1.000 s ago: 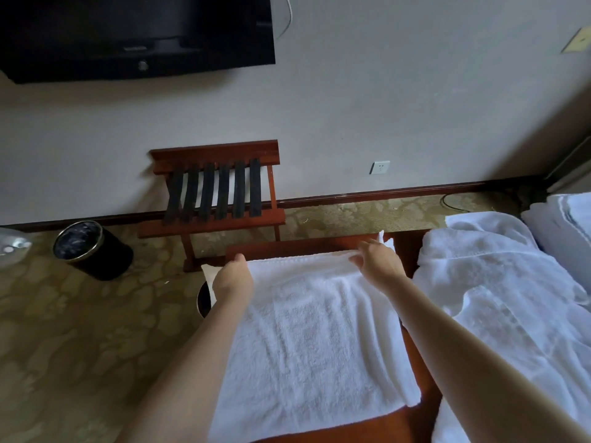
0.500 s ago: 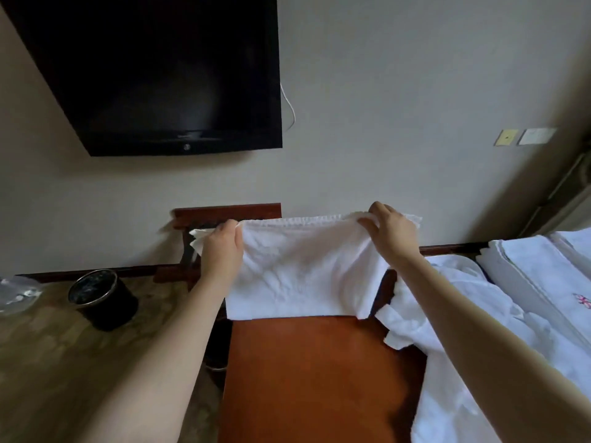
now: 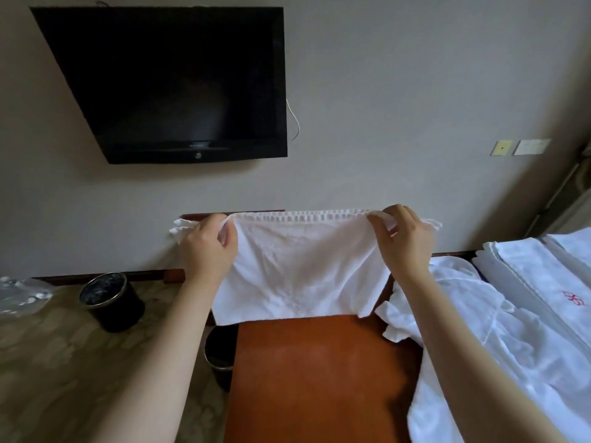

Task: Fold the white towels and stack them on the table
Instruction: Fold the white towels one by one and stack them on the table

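The towel [image 3: 300,270] that lay spread flat on the counter [image 3: 319,372] a second ago is now up in the air, stretched between both hands. The left hand [image 3: 208,247] pinches its top edge near one corner and the right hand [image 3: 404,241] pinches near the other, the corner tips poking out past the fingers. It hangs over the counter's far edge; whether its lower hem touches the wood I cannot tell. I judge the fold is only being set up, with stacking still to come. A rumpled heap of white linen [image 3: 479,330] spills over the counter's right edge and could crowd the fold. A dark bin [image 3: 220,356] stands at the left edge, another bin [image 3: 110,302] well off on the floor.
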Demonstrator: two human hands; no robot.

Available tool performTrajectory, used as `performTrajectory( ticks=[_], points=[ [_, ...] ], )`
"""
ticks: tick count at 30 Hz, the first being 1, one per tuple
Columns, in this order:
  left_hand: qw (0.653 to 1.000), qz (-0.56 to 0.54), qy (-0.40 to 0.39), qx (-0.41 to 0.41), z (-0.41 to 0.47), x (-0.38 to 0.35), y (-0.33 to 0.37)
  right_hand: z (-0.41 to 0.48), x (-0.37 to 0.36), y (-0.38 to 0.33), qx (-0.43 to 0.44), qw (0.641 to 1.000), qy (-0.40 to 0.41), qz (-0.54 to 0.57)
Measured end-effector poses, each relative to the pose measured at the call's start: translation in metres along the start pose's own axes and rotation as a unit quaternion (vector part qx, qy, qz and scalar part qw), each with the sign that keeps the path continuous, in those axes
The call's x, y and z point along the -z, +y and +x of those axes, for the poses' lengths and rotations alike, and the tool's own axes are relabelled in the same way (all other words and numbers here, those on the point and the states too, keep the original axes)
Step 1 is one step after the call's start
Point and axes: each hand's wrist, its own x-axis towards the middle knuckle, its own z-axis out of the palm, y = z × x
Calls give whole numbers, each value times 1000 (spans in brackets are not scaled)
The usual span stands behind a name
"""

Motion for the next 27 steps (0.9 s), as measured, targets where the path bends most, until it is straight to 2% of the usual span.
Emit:
performTrajectory(
  ticks=[3,4,6,7,9,11,13,17,23,25,27],
  points=[
    [1000,8,6,-8,-7,7,0,-13,4,-2,-35,999,30,-22],
    [1000,19,-10,1,-11,5,-1,-17,2,1,-50,998,10,-40],
    [994,59,-92,31,-22,-6,-8,-26,-7,14,-89,988,-91,-88],
    [981,85,-163,58,-31,-15,-12,-33,-14,23,-110,975,-157,-109],
    [934,131,-309,123,-54,-39,-23,-52,-30,43,-139,943,-276,-123],
    [890,152,-396,167,-82,-65,-35,-74,-48,62,-172,907,-366,-118],
    [855,167,-452,191,-105,-84,-42,-95,-63,79,-192,878,-421,-119],
    [820,178,-503,208,-128,-117,-58,-117,-90,106,-228,855,-452,-111],
    [816,184,-496,232,-114,-171,-75,-95,-137,131,-217,857,-453,-114],
    [816,159,-492,258,-113,-184,-80,-91,-147,138,-227,844,-480,-73],
    [796,135,-532,254,-120,-193,-82,-98,-149,145,-220,824,-519,-51]
  ],
)
